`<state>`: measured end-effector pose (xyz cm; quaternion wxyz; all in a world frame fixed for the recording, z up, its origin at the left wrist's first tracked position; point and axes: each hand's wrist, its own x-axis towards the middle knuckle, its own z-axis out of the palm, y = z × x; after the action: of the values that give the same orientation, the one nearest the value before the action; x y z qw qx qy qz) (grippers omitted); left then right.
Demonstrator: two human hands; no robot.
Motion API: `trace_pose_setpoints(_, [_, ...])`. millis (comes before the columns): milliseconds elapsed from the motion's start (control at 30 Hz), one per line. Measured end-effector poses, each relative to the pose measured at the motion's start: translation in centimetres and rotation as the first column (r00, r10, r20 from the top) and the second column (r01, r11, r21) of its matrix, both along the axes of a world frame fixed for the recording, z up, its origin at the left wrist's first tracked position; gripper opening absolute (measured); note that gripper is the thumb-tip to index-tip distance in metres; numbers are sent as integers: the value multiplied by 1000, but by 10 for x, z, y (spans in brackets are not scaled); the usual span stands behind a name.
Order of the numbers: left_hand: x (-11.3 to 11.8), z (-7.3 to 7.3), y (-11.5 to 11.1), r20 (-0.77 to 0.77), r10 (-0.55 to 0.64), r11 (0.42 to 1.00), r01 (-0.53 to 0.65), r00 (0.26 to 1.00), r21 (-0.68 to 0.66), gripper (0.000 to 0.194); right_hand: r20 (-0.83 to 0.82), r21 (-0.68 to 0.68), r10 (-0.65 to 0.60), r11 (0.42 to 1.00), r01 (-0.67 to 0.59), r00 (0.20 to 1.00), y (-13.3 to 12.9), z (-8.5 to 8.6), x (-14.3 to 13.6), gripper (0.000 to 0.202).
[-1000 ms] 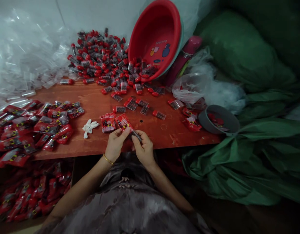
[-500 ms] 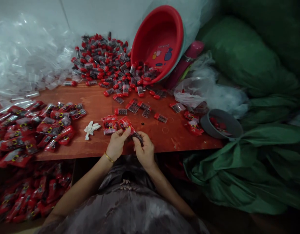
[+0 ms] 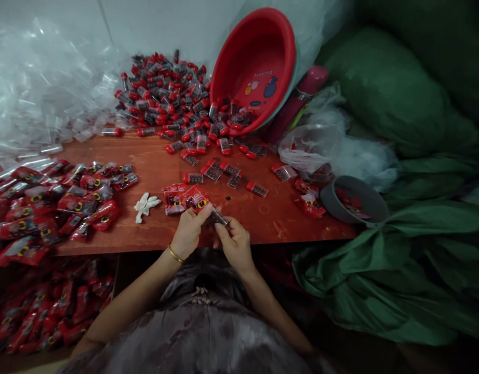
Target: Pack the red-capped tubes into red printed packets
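My left hand (image 3: 188, 231) is closed on a small red printed wrapper (image 3: 196, 196), thumb on top. From the wrapper's lower right end sticks out a clear tube with dark contents (image 3: 218, 218). Fingers of my right hand (image 3: 237, 246) pinch that tube's outer end. How far the tube sits inside the wrapper is hidden by my left thumb. Just left of the held wrapper, another red wrapper (image 3: 174, 199) lies on the table. Beyond my hands, several red-capped tubes (image 3: 257, 188) are scattered on the reddish wooden table (image 3: 239, 221).
A heap of red-capped tubes (image 3: 165, 98) spills from a tilted red basin (image 3: 273, 57). Red packets (image 3: 87, 195) pile up at left, near crumpled white scraps (image 3: 146, 204). A grey bowl (image 3: 329, 200) and green cloth (image 3: 380, 270) are at right. Clear plastic sleeves (image 3: 44, 88) cover the back left.
My right hand has shifted slightly to the right, and more of the dark tube shows between my hands. The held wrapper has moved a little left, against the wrapper beside it.
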<state>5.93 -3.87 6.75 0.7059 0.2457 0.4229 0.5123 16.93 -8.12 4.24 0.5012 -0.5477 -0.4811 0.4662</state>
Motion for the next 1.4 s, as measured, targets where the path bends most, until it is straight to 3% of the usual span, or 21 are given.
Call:
trace_pose_setpoints(133, [3,-3,-1,-3,-54,998,54,999,19,32,8,19,-24,1000,24,1000,-1,2,1,21])
trace_pose_setpoints(267, [6,-7,-8,-6,-139,989,139,990,57,34,-98,-8,-28,1000,28,995,3,-1,1,27])
trace_pose_setpoints(433, [6,-5,-15,71,-212,976,215,975,-38,37,-180,-2,-54,999,54,982,13,-7,-2,44])
trace_pose_setpoints(633, [-18,-6,-10,144,-216,954,241,966,-179,34,167,202,-141,974,106,976,36,-13,-6,48])
trace_pose_setpoints(700, [-27,-10,-9,173,-245,930,282,954,-237,36,309,298,-156,953,60,938,46,-16,-12,49])
trace_pose_setpoints(800, [-40,-13,-9,180,-270,901,314,946,-298,34,487,417,-126,903,-103,864,58,-15,-18,47])
trace_pose_setpoints(867, [-55,-9,-4,137,-241,910,273,961,-313,29,580,449,-120,872,-193,806,67,-12,-11,42])
trace_pose_setpoints(933, [-81,1,7,62,-146,938,158,987,-307,21,653,460,-182,866,-195,735,78,-10,11,40])
trace_pose_setpoints(1033, [-140,22,33,-70,144,960,-157,987,-230,18,762,419,-357,908,9,540,96,-16,61,43])
trace_pose_setpoints(1100, [-180,33,51,-83,328,928,-337,941,-157,22,845,345,-369,929,132,387,105,-27,92,52])
trace_pose_setpoints(1167, [-205,36,63,-125,435,889,-447,892,-96,30,909,243,-280,958,153,310,105,-40,110,53])
trace_pose_setpoints(1267, [-200,22,66,-397,386,919,-383,832,92,41,934,194,-222,973,124,281,95,-59,112,49])
trace_pose_setpoints(1300, [-190,13,62,-559,355,934,-304,750,185,42,931,211,-238,969,126,278,90,-64,109,49])
trace_pose_setpoints(1333, [-179,3,57,-731,334,942,-187,595,279,41,925,234,-264,963,135,274,86,-67,105,49])
trace_pose_setpoints(1367, [-167,-6,51,-865,314,946,-50,392,320,40,918,257,-289,955,147,271,83,-70,102,49])
trace_pose_setpoints(1400, [-157,-16,46,-903,309,945,7,298,326,38,913,275,-309,949,157,268,80,-72,100,50])
